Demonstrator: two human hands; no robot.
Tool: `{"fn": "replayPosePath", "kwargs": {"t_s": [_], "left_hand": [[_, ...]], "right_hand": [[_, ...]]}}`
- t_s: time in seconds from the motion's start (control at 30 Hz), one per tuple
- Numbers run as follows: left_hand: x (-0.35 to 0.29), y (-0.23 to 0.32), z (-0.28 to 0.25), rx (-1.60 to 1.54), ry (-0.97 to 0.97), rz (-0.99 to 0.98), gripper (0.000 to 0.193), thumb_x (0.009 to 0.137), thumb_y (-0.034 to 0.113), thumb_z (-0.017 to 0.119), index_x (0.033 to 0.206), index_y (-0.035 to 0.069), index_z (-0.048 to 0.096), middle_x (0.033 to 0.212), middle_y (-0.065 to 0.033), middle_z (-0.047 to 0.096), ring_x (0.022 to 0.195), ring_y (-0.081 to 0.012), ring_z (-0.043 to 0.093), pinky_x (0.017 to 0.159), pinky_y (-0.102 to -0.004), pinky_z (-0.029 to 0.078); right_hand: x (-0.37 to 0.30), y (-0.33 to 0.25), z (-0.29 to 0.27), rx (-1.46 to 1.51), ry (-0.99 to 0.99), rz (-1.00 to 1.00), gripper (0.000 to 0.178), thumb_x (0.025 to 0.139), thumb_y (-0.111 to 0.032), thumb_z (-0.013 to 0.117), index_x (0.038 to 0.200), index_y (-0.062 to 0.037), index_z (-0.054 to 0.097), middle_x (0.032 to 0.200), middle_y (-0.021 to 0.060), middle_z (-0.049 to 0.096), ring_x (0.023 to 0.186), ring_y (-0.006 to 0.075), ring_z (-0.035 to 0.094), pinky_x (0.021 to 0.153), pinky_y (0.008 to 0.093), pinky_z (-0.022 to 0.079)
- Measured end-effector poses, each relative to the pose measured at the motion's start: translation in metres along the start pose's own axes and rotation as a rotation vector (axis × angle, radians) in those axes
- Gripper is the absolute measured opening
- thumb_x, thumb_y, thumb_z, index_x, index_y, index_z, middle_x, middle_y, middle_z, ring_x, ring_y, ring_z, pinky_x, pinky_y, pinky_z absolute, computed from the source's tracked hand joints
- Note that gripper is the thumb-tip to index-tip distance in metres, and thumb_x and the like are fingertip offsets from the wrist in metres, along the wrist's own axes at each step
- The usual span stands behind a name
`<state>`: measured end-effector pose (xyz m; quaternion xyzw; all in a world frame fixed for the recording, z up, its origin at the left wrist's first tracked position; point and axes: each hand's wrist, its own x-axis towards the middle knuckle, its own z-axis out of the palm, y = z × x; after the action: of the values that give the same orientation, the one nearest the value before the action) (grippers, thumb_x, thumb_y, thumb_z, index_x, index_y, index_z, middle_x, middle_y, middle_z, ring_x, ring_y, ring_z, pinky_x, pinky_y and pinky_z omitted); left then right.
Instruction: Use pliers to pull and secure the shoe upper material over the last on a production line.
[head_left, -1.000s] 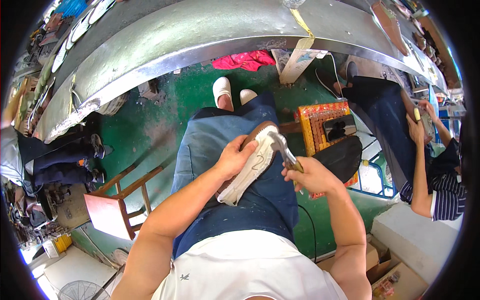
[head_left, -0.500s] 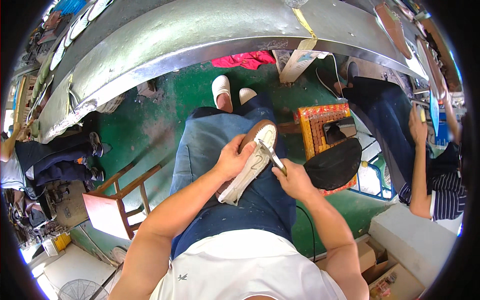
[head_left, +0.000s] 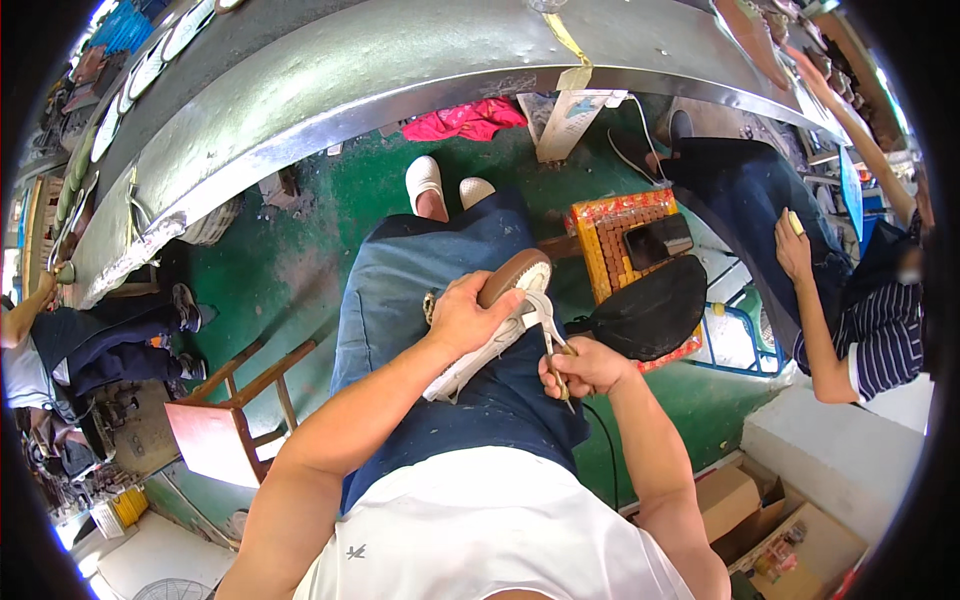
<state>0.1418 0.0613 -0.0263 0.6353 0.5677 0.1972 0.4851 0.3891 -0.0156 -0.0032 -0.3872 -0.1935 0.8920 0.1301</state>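
Observation:
My left hand (head_left: 468, 318) is closed around a brown shoe (head_left: 516, 276) above my thighs, its thumb lying across the pale underside. The shoe is bottom up, its rounded brown end pointing away from me. In my right hand (head_left: 588, 368) is a pair of metal pincers (head_left: 547, 325), fingers wrapped about the handles. The curved jaws lie at the shoe's edge, close to my left thumb. Whether they grip the material cannot be made out.
A long metal bench (head_left: 400, 85) runs across the front. On my right, a beaded seat (head_left: 600, 250) bears a phone (head_left: 658, 241) and a black pouch (head_left: 655, 312). A wooden stool (head_left: 215, 440) stands left. Co-workers sit on both sides; the right one's hand (head_left: 795, 250) holds something small and yellowish.
The pincers have turned more upright, and my right hand has shifted slightly lower, with the handles now showing. My left hand still grips the shoe. The whole view has shifted a little.

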Motion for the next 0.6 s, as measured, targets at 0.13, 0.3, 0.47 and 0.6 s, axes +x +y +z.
{"fn": "replayPosePath", "kwargs": {"t_s": [0.13, 0.3, 0.47, 0.6], "left_hand": [[0.004, 0.001, -0.004, -0.052, 0.000, -0.154, 0.057, 0.087, 0.055, 0.072, 0.117, 0.006, 0.071, 0.111, -0.0214, 0.072, 0.106, -0.0368, 0.069, 0.093, -0.0441, 0.053], [0.001, 0.019, -0.014, -0.013, 0.006, -0.206, 0.058, 0.087, 0.056, 0.071, 0.116, 0.005, 0.070, 0.106, -0.0214, 0.074, 0.102, -0.0364, 0.072, 0.090, -0.0438, 0.054], [0.003, -0.003, -0.011, -0.152, -0.001, -0.287, 0.061, 0.086, 0.055, 0.072, 0.121, 0.004, 0.069, 0.110, -0.0211, 0.074, 0.104, -0.0334, 0.072, 0.091, -0.0420, 0.054], [0.002, -0.005, -0.011, -0.151, -0.047, -0.262, 0.063, 0.085, 0.054, 0.073, 0.124, 0.004, 0.068, 0.113, -0.0201, 0.074, 0.106, -0.0317, 0.071, 0.093, -0.0408, 0.054]], "right_hand": [[-0.023, -0.019, 0.004, -0.266, 0.164, 0.057, 0.026, 0.105, -0.024, 0.055, 0.111, 0.0006, 0.062, 0.089, 0.0101, 0.070, 0.075, 0.0163, 0.068, 0.049, 0.0256, 0.047], [-0.016, -0.041, 0.045, -0.504, 0.546, -0.268, 0.033, 0.108, -0.030, 0.048, 0.106, 0.0001, 0.059, 0.083, 0.0080, 0.069, 0.075, 0.0192, 0.068, 0.063, 0.0348, 0.053], [0.022, -0.068, 0.045, -1.114, 0.627, -0.185, 0.041, 0.107, -0.036, 0.047, 0.100, 0.0030, 0.058, 0.079, 0.0213, 0.066, 0.078, 0.0418, 0.067, 0.073, 0.0490, 0.051], [0.022, -0.054, 0.049, -1.068, 0.645, -0.615, 0.041, 0.107, -0.035, 0.046, 0.098, 0.0031, 0.058, 0.082, 0.0245, 0.067, 0.082, 0.0467, 0.066, 0.075, 0.0517, 0.050]]}}
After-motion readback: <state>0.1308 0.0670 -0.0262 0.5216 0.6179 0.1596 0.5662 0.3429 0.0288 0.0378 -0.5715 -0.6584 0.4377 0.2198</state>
